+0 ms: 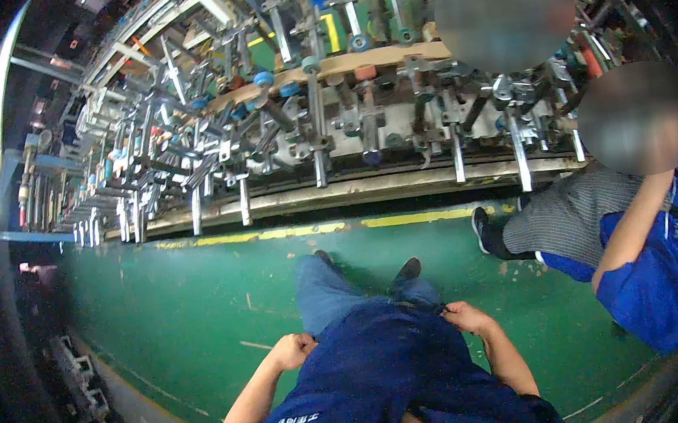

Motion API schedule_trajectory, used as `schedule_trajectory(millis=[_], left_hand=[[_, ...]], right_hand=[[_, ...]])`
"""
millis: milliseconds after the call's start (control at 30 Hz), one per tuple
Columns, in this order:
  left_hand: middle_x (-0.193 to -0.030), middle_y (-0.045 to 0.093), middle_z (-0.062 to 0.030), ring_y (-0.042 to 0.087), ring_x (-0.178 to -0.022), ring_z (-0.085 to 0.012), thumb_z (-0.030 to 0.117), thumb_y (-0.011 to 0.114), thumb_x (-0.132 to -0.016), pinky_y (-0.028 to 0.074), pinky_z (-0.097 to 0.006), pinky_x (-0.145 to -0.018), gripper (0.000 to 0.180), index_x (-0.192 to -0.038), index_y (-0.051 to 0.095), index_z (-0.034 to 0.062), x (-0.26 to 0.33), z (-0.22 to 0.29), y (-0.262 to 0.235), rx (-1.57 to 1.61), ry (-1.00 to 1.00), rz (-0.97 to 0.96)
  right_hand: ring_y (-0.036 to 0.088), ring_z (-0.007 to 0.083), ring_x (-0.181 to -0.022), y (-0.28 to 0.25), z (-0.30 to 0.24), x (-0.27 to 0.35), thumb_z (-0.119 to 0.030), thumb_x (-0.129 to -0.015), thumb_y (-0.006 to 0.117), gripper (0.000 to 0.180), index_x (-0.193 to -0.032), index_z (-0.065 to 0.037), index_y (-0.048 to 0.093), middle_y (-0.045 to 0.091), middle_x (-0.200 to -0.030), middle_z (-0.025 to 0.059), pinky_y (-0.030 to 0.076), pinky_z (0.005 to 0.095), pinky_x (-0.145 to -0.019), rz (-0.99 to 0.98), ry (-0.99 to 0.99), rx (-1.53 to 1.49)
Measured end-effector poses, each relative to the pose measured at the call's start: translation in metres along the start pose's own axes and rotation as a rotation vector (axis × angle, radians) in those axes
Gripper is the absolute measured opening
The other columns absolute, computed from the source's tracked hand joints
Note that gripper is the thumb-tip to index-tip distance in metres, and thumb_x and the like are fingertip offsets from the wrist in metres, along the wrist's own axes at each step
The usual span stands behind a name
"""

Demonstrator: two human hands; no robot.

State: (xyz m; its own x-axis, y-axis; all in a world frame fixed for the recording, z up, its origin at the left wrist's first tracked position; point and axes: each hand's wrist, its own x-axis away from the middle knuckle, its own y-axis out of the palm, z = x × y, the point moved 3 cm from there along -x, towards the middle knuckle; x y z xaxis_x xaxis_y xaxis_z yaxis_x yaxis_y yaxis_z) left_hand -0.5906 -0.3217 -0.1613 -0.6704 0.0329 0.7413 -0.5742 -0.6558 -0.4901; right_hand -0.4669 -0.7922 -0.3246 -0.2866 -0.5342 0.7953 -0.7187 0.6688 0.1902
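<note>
My left hand (291, 351) is closed at the left side of my dark blue work shirt (369, 355), its fingers curled at the cloth. On the other side, my right hand (465, 317) pinches the lower edge of the same shirt near the hip. Both forearms are bent, with the elbows out. Below the shirt, blue jeans (327, 294) and dark shoes show. The fingertips of both hands are partly hidden against the fabric.
A long workbench (273, 205) runs across ahead, crowded with metal clamps (318, 124) and rods. A curved tan strip (325, 70) lies among them. To the right, a co-worker in a blue top (656, 287) is close by. The green floor (193, 307) has a yellow line (300, 231).
</note>
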Motion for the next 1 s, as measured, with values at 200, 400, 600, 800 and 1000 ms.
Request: schedule_trajectory(millis=[200, 400, 600, 800, 1000], left_hand=[[-0.092, 0.073, -0.0167, 0.072, -0.087, -0.0351, 0.031, 0.073, -0.092, 0.056, -0.043, -0.079, 0.025, -0.092, 0.073, 0.0056, 0.011, 0.13, -0.098, -0.078, 0.032, 0.288], [-0.094, 0.072, -0.0168, 0.071, -0.086, -0.0294, 0.01, 0.072, -0.086, 0.056, -0.038, -0.082, 0.017, -0.099, 0.07, -0.0003, 0.018, 0.214, -0.165, -0.091, 0.48, 0.521], [-0.099, 0.07, -0.0176, 0.067, -0.095, -0.0382, 0.022, 0.074, -0.088, 0.054, -0.044, -0.086, 0.028, -0.108, 0.07, 0.0041, -0.002, 0.307, -0.209, -0.384, 0.798, 0.394], [-0.105, 0.073, -0.0175, 0.069, -0.101, -0.0389, 0.026, 0.075, -0.088, 0.054, -0.046, -0.09, 0.03, -0.111, 0.071, 0.0056, -0.03, 0.343, -0.244, -0.492, 0.893, 0.332], [-0.094, 0.071, -0.0154, 0.068, -0.092, -0.0396, 0.024, 0.072, -0.089, 0.054, -0.049, -0.079, 0.022, -0.103, 0.07, 0.0074, -0.082, 0.399, -0.289, -0.492, 1.11, 0.511]], right_hand=[[0.062, 0.0266, -0.068, -0.007, -0.082, 0.014, -0.041, -0.093, 0.073, 0.04, -0.084, -0.003, 0.062, 0.064, -0.074, 0.0142, 0.05, 0.0434, -0.065, 0.269, -0.354, 0.439], [0.069, 0.0412, -0.081, -0.003, -0.21, 0.027, -0.045, -0.095, 0.066, 0.038, -0.095, -0.008, 0.061, 0.069, -0.084, 0.0186, 0.053, 0.0521, -0.07, 0.439, -0.558, 0.702], [0.072, 0.0292, -0.081, -0.008, -0.288, 0.082, -0.039, -0.093, 0.072, 0.031, -0.1, -0.01, 0.067, 0.072, -0.087, 0.012, 0.056, 0.0425, -0.07, 0.723, -0.689, 0.6], [0.069, 0.0384, -0.078, -0.026, -0.359, 0.123, -0.033, -0.091, 0.073, 0.03, -0.099, -0.005, 0.067, 0.069, -0.084, 0.0166, 0.055, 0.0472, -0.07, 0.785, -0.83, 0.56], [0.061, 0.0117, -0.07, -0.056, -0.464, 0.189, -0.013, -0.089, 0.077, 0.015, -0.097, -0.001, 0.071, 0.069, -0.082, 0.0063, 0.051, 0.0287, -0.066, 1.011, -1.116, 0.534]])
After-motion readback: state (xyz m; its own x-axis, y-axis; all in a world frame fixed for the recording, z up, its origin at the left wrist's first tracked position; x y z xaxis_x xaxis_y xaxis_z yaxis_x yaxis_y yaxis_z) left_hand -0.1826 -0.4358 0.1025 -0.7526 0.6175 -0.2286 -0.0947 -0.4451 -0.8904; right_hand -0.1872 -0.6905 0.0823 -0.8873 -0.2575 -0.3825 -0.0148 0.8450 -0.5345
